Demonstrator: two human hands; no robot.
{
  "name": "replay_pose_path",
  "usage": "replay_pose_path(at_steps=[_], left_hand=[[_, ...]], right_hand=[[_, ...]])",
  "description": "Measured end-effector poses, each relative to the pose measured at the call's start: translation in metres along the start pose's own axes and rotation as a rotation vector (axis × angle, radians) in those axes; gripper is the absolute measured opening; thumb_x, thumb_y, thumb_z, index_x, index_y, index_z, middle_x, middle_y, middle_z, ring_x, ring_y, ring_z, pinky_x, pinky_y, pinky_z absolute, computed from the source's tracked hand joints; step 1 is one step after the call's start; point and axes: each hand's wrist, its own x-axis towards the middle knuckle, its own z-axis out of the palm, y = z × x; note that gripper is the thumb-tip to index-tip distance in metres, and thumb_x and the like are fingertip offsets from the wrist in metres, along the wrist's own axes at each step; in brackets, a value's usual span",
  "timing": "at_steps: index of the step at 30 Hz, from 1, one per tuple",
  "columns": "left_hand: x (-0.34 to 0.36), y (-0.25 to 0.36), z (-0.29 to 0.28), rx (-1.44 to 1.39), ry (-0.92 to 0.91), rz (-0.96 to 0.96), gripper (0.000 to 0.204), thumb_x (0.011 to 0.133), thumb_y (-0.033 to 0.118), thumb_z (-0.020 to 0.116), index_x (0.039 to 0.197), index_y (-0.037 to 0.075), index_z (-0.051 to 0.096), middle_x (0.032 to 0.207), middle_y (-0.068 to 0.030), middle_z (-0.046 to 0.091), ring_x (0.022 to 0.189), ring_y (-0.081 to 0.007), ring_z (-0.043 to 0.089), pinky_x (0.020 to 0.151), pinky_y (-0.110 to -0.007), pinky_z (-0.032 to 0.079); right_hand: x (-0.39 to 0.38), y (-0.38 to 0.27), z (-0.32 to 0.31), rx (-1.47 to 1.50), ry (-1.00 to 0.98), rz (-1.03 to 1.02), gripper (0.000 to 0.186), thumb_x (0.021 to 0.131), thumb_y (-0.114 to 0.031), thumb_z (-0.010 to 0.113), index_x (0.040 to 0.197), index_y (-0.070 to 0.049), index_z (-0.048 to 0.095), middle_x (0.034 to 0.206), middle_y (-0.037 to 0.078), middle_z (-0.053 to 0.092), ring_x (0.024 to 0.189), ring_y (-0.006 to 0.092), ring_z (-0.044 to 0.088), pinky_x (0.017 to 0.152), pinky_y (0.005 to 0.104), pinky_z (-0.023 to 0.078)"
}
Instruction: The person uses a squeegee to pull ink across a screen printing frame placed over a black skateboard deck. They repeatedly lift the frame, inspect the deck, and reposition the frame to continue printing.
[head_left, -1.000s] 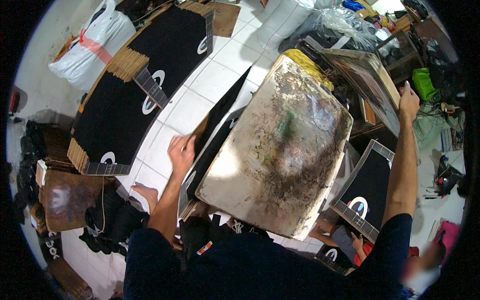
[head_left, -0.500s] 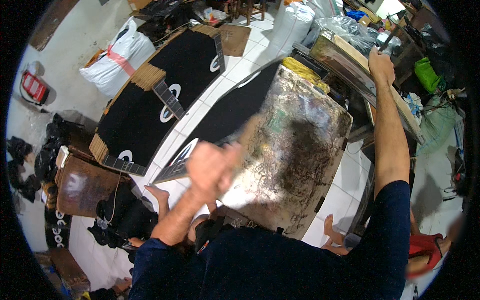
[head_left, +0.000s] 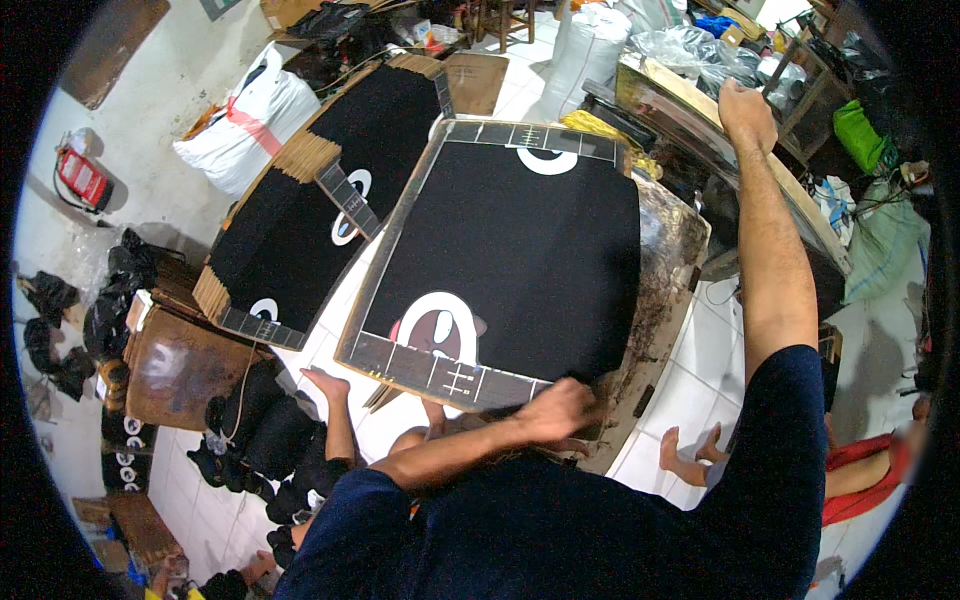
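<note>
A large board covered in black cloth lies tilted across the worn, paint-stained tabletop. Gridded strips edge its far and near ends, and white-ringed eye shapes show on the cloth. At the near right corner of this board, my left hand is closed on its edge, its fingers slightly blurred. My right arm reaches far out to the right. There my right hand is closed in a fist above the long wooden-edged frame; what it holds, if anything, is hidden.
Similar black cloth boards stand stacked on the left with brown layered edges. Behind them is a white sack. Yellow cloth lies beyond the tabletop. Another person's bare feet are near its right side; a leg shows at left.
The black cloth board has come from the left over the stained tabletop. My left hand has moved right and nearer to me. My right hand has shifted slightly left and farther away.
</note>
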Motion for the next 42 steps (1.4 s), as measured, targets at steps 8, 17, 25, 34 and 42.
replay_pose_path(at_steps=[8, 17, 25, 34, 42], left_hand=[[-0.252, -0.214, -0.073, 0.601, 0.421, -1.392, 0.061, 0.093, 0.040, 0.072, 0.132, -0.005, 0.061, 0.129, -0.0267, 0.063, 0.120, -0.0454, 0.057, 0.104, -0.054, 0.043], [-0.323, -0.235, -0.120, -0.484, 0.546, -1.695, 0.054, 0.108, 0.042, 0.055, 0.073, 0.001, 0.061, 0.065, -0.0019, 0.054, 0.064, -0.0134, 0.047, 0.060, -0.037, 0.040], [-0.242, -0.213, -0.069, -0.879, 0.639, -1.543, 0.043, 0.106, 0.025, 0.063, 0.068, 0.007, 0.059, 0.066, 0.0073, 0.046, 0.067, -0.0077, 0.039, 0.060, -0.029, 0.034], [-0.246, -0.199, -0.065, -0.749, 0.347, -1.665, 0.050, 0.103, 0.037, 0.064, 0.073, -0.002, 0.064, 0.063, 0.0006, 0.049, 0.063, -0.0121, 0.041, 0.058, -0.035, 0.035], [-0.253, -0.200, -0.124, -0.450, -0.133, -1.377, 0.050, 0.079, 0.039, 0.087, 0.104, 0.000, 0.069, 0.093, -0.0185, 0.075, 0.086, -0.0337, 0.072, 0.077, -0.044, 0.055]], right_hand=[[-0.007, -0.002, 0.001, -0.024, 0.024, 0.082, 0.058, 0.097, -0.057, 0.046, 0.130, -0.018, 0.072, 0.133, 0.015, 0.070, 0.125, 0.0341, 0.066, 0.105, 0.0476, 0.050], [0.007, 0.003, 0.010, -0.033, 0.096, 0.110, 0.059, 0.091, -0.054, 0.046, 0.133, -0.020, 0.071, 0.134, 0.020, 0.068, 0.125, 0.0389, 0.064, 0.107, 0.0491, 0.048], [-0.022, 0.003, 0.013, 0.095, 0.264, 0.052, 0.044, 0.092, -0.045, 0.061, 0.106, -0.007, 0.078, 0.106, 0.025, 0.074, 0.106, 0.0426, 0.070, 0.095, 0.0495, 0.054], [-0.025, 0.000, 0.017, 0.106, 0.291, 0.078, 0.044, 0.090, -0.044, 0.057, 0.100, -0.007, 0.079, 0.104, 0.024, 0.075, 0.103, 0.0424, 0.071, 0.094, 0.0503, 0.055], [-0.011, -0.010, 0.003, 0.108, 0.256, 0.089, 0.045, 0.089, -0.043, 0.057, 0.106, -0.007, 0.078, 0.109, 0.024, 0.074, 0.108, 0.0413, 0.071, 0.097, 0.0488, 0.054]])
